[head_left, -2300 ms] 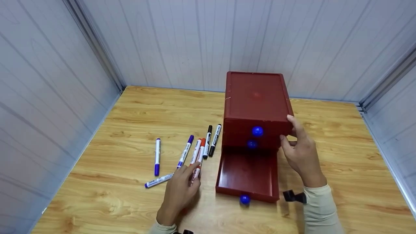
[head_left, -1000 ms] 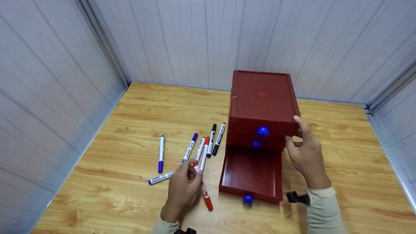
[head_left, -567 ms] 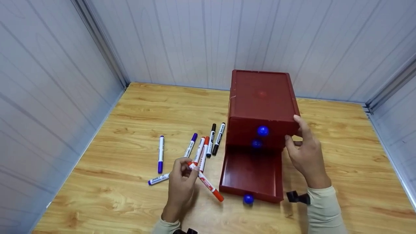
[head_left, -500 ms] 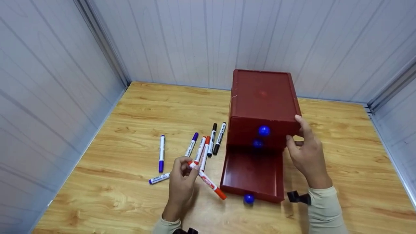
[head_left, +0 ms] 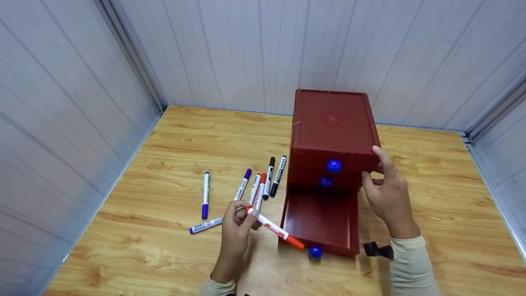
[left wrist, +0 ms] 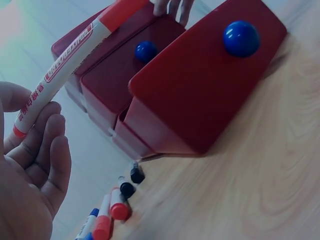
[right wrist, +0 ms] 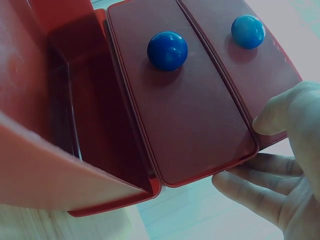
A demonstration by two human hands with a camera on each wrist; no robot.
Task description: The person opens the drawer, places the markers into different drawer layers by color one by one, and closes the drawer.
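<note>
My left hand point(head_left: 236, 236) pinches a red-capped white marker point(head_left: 273, 228) near its rear end between thumb and fingers. The marker is raised and slanted, its red cap over the left front corner of the pulled-out bottom drawer point(head_left: 320, 218). In the left wrist view the marker's printed barrel point(left wrist: 65, 65) shows, with the drawer's front panel point(left wrist: 200, 85) beyond. My right hand point(head_left: 388, 197) grips the right front edge of the dark red drawer cabinet point(head_left: 333, 123). In the right wrist view the thumb point(right wrist: 272, 117) lies on the front, the other fingers at the side.
Left of the cabinet lie several more markers: a red one point(head_left: 260, 191), a black one point(head_left: 279, 176) and a purple one point(head_left: 205, 195) among them. Blue ball knobs point(head_left: 333, 165) stick out from the drawer fronts. Panel walls point(head_left: 230, 53) enclose the wooden table point(head_left: 144, 255).
My left hand has picked the red marker up from the group. It has turned, its cap end swinging rightward to the drawer's front corner. My right hand has kept its hold on the cabinet.
</note>
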